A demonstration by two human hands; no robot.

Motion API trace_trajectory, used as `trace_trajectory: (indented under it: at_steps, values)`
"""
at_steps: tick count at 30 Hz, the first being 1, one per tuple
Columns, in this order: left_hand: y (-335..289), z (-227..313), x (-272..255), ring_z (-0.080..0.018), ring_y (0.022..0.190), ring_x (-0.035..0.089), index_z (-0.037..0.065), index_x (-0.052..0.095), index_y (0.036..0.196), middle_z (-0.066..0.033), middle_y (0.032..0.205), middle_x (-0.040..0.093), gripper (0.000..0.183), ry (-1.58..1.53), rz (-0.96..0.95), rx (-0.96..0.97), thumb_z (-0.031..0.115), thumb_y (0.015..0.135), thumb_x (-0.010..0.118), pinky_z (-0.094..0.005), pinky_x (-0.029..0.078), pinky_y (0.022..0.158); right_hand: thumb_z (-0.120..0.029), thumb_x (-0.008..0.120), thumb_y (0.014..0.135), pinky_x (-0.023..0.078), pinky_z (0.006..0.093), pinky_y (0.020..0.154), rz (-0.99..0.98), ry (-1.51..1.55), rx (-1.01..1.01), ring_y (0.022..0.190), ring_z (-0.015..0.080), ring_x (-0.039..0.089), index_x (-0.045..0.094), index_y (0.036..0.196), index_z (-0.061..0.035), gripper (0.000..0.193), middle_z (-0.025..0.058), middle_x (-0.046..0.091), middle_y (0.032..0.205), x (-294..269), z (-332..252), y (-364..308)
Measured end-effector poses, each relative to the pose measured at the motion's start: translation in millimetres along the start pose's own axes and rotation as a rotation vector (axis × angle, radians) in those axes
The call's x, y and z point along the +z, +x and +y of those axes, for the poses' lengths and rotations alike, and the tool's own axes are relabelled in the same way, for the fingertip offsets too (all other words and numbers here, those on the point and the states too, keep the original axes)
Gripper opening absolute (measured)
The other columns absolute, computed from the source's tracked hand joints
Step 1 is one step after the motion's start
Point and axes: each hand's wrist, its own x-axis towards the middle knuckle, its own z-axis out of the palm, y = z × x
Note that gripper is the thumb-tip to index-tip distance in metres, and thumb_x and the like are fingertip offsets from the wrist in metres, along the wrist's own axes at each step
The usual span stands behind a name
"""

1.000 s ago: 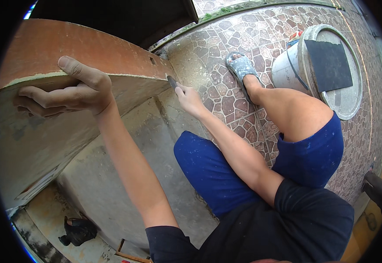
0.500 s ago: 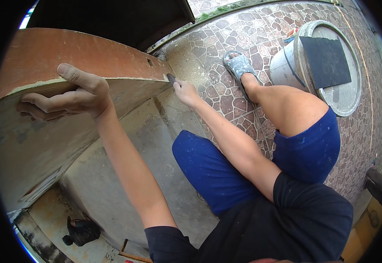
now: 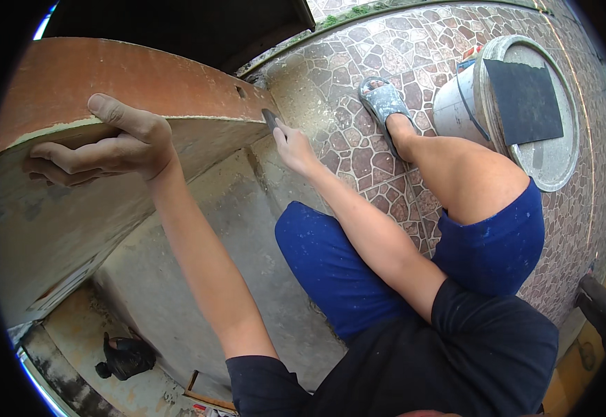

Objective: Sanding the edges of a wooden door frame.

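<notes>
My left hand (image 3: 119, 142) is at the long edge where an orange-brown surface (image 3: 143, 80) meets a rough, greyish face (image 3: 74, 194). Its thumb reaches up over the orange side, and the bent fingers lie apart against the grey face, with nothing held. Farther along, near the end of the same edge, my right hand (image 3: 294, 146) pinches a small, dark flat piece (image 3: 269, 118) that looks like folded sandpaper. That piece touches the edge; its far side cannot be made out.
A whitish bucket (image 3: 454, 104) with a dusty grey lid (image 3: 550, 163) stands at the right, a dark square sheet (image 3: 525, 101) on top. Stone-patterned tiles (image 3: 365, 146) surround my sandalled foot (image 3: 386, 101). A black bundle (image 3: 128, 356) lies at the lower left.
My right hand has shifted the dark piece slightly left along the edge, and more of it shows. My left hand stays about where it was; the whole view has moved a little.
</notes>
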Motion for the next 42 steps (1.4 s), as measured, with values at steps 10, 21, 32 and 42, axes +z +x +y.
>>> trace_trajectory:
  at_steps: [10,21,32,42]
  values:
    - [0.5,1.7,1.7,-0.0496,0.147,0.016,-0.012,0.017,0.153,-0.0377,0.157,0.015,0.083,-0.022,0.012,-0.023,0.04,0.101,0.053,-0.062,0.014,0.118,-0.031,0.047,0.102,0.048,0.0513,0.1,0.054,0.046,-0.069,0.107,0.0531,0.063,0.06,0.137,0.0034,0.05,0.0397,0.065,0.108,-6.5,2.0,11.8]
    - [-68.1,87.2,-67.4,-0.0425,0.149,0.022,-0.007,0.017,0.155,-0.0295,0.157,0.02,0.098,-0.081,-0.174,-0.862,0.047,0.094,0.071,-0.0526,0.025,0.124,-0.03,0.047,0.103,0.047,0.0515,0.101,0.026,0.056,-0.078,0.108,0.0544,0.061,0.059,0.138,0.0032,0.05,0.0394,0.065,0.11,-1.7,10.0,6.3]
    - [-125.1,103.9,-57.0,-0.0332,0.14,0.045,-0.008,0.013,0.157,-0.0261,0.155,0.034,0.11,-0.44,-0.311,-1.831,0.049,0.089,0.078,-0.0485,0.044,0.112,-0.03,0.047,0.103,0.048,0.0517,0.099,-0.041,0.084,-0.032,0.104,0.0534,0.062,0.057,0.14,0.0019,0.05,0.0391,0.065,0.104,-17.5,1.6,0.2]
    - [-120.4,97.0,-51.1,-0.0309,0.136,0.05,-0.01,0.026,0.153,-0.023,0.15,0.046,0.093,-0.673,-0.37,-1.77,0.047,0.096,0.072,-0.0482,0.045,0.109,-0.031,0.047,0.104,0.047,0.0521,0.099,-0.032,0.058,-0.089,0.108,0.0506,0.061,0.058,0.141,-0.0007,0.049,0.0403,0.064,0.108,-18.8,-4.8,0.8]
